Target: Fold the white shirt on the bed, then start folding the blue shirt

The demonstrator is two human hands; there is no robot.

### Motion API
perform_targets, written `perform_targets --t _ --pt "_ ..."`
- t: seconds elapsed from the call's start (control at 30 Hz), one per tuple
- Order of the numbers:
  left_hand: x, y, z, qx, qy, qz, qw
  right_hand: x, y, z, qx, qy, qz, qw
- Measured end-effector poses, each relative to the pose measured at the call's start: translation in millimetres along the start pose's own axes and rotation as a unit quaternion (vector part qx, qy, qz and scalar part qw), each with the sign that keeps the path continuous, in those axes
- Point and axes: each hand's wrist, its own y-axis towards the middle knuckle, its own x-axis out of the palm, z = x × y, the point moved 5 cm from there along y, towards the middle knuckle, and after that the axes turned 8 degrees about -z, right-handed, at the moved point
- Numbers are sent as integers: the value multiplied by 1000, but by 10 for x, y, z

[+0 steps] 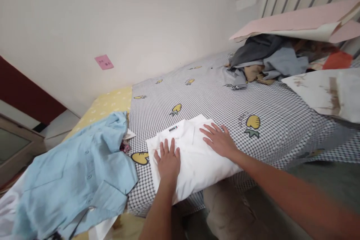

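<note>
A wide bed is seen, covered by a grey-and-white checked cotton sheet with yellow fruit prints (213, 93), which fills most of the view. At the near left, a crumpled light-blue button-up shirt (84, 172) is spread over the bed's edge, and at the far right a loose heap of grey and tan clothes (270, 60) is piled beneath a pale pink board (295, 22). At the near edge of the bed, in the middle, a folded white collared shirt (197, 161) is laid flat, its collar turned toward the far side. The left hand (168, 161) is pressed flat on the shirt's near-left part, fingers straight and close together; the right hand (219, 140) is laid on its right part, fingers slightly spread, nothing being gripped by either. The shirt is judged light, soft and limp (folds would likely be lost if it were lifted at one point), so it is best taken at both side edges. A small black-lettered label (173, 128) is seen at the collar.
</note>
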Motion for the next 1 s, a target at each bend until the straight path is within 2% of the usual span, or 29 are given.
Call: perform_targets --t 1.0 --pt "-6 4 22 8 -30 -11 999 -38 -9 43 23 12 -14 1000"
